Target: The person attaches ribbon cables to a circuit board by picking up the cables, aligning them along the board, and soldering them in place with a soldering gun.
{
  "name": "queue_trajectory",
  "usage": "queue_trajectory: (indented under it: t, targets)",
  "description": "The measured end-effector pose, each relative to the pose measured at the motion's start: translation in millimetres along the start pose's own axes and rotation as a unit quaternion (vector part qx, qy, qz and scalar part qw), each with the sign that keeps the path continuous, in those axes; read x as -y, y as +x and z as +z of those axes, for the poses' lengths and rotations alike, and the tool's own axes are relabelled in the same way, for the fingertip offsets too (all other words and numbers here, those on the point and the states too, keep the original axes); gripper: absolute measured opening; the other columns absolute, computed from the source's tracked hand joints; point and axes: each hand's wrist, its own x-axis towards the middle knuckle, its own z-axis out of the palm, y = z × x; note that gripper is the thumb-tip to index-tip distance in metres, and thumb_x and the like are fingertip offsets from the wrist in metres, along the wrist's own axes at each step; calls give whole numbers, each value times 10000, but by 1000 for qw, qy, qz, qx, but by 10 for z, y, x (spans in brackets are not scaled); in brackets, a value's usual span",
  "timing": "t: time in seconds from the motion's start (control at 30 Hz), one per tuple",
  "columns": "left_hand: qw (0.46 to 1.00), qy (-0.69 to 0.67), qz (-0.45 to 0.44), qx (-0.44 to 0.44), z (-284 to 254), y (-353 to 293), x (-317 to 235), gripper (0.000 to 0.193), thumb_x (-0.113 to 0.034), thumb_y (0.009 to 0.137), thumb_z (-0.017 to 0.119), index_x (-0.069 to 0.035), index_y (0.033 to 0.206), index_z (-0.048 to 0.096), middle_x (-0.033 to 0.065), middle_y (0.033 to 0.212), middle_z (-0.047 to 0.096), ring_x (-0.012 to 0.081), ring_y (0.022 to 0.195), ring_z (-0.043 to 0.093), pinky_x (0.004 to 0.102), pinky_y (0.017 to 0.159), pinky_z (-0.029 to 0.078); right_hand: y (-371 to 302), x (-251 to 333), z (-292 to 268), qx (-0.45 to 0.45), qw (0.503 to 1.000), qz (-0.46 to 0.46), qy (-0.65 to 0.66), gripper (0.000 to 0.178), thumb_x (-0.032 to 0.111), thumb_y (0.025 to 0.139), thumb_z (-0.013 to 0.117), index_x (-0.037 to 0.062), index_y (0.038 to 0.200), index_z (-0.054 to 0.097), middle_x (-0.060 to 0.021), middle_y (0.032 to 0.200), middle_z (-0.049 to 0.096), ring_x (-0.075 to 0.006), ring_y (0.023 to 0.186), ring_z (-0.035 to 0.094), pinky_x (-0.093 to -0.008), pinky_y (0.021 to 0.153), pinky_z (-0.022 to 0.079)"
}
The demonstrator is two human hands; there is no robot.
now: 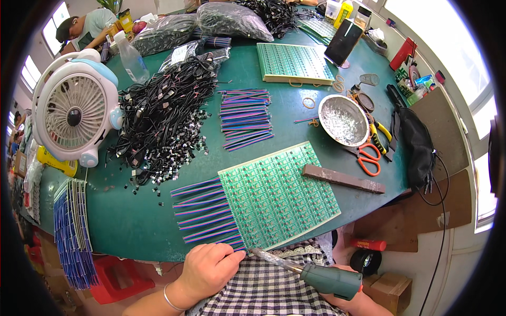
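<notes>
A green circuit board panel [279, 200] lies at the table's near edge. Rows of blue, black and pink ribbon wires [203, 205] stick out from its left side. At the panel's near corner my left hand [211, 269] is closed, thumb and fingertips pinching a ribbon wire [238, 244] whose end is mostly hidden. My right hand [345, 305] grips a dark green soldering gun [329, 280] from behind. The gun's metal tip points left and meets the panel corner beside my left fingertips. A brown bar [342, 179] rests across the panel's right edge.
Loose ribbon wires [245, 118] and black cables [163, 110] lie beyond the panel. A fan [74, 113] stands left; wired strips [74, 231] hang over the edge. Right are a metal bowl [343, 120], scissors [369, 159] and a phone [343, 42]. Another person [89, 31] sits far left.
</notes>
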Motion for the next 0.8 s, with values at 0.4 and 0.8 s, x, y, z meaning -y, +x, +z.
queue_trajectory:
  t: [0.4, 0.8]
  targets:
    - [1000, 2, -3, 2, -11, 21, -15, 260, -62, 674, 817, -121, 917, 746, 7, 811, 618, 198, 669, 625, 339, 556, 478, -101, -119, -34, -46, 997, -49, -45, 229, 112, 772, 776, 66, 994, 740, -76, 923, 734, -262, 798, 698, -388, 757, 548]
    - [1000, 3, -8, 10, -17, -3, -11, 248, -84, 708, 787, -130, 949, 754, -4, 836, 622, 190, 685, 631, 343, 566, 482, -95, -142, -10, -21, 999, -43, -20, 179, 90, 766, 783, 66, 941, 756, -75, 866, 747, -252, 739, 708, -380, 711, 546]
